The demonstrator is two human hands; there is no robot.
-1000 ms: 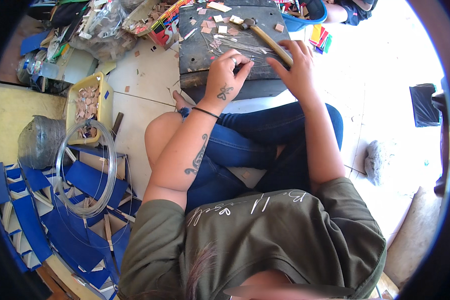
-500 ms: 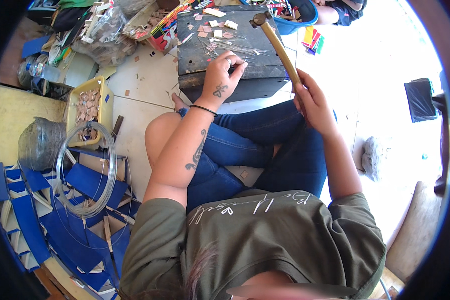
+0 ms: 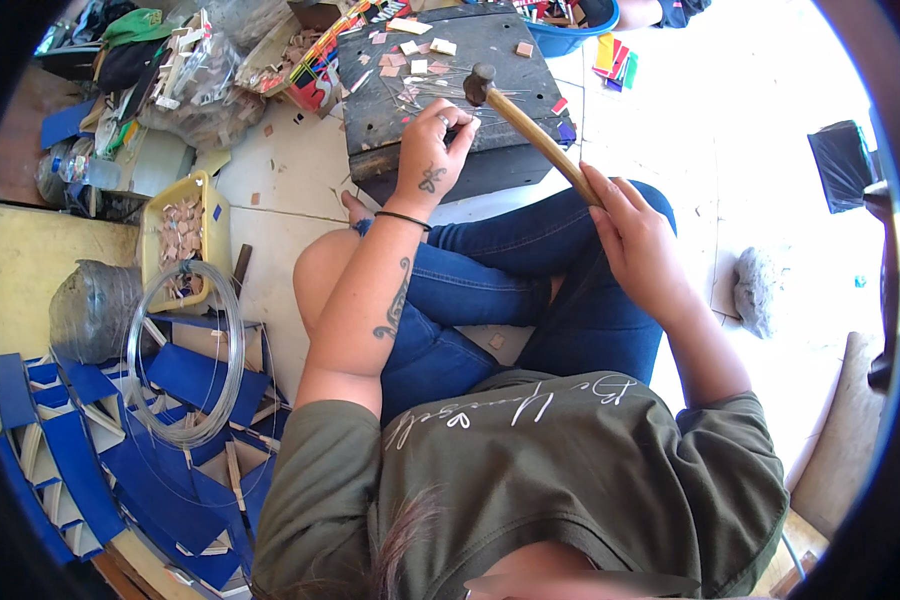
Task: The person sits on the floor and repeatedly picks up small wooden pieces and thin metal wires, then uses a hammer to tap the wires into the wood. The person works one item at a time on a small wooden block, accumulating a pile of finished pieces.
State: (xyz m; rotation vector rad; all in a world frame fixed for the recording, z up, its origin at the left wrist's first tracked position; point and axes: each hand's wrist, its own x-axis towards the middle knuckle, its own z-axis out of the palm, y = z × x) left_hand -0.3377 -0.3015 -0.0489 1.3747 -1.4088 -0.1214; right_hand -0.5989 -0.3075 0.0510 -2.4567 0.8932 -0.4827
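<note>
My right hand (image 3: 634, 235) is wrapped round the wooden handle of a hammer (image 3: 537, 138). The hammer's metal head is tilted over the dark wooden block (image 3: 390, 130), close to my left hand (image 3: 436, 143). My left hand is closed in a pinch at the block's near side; whatever its fingertips hold is hidden. On the block top, thin wire pieces (image 3: 450, 84) lie beyond my left fingers. Small pale and brown wooden chips (image 3: 443, 46) are scattered toward the far side.
To the left, a yellow basket (image 3: 222, 222) holds wooden chips, with a wire coil (image 3: 238, 350) and blue-and-white slatted pieces (image 3: 150, 470) below it. A blue tub (image 3: 570, 40) stands behind the block, near another person's leg (image 3: 638, 14). Colored cards (image 3: 615, 62) lie beside the tub.
The hammer has swung down and left, its head now nearer my left hand. My right hand has shifted slightly right and down. My left hand stays pinched at the block.
</note>
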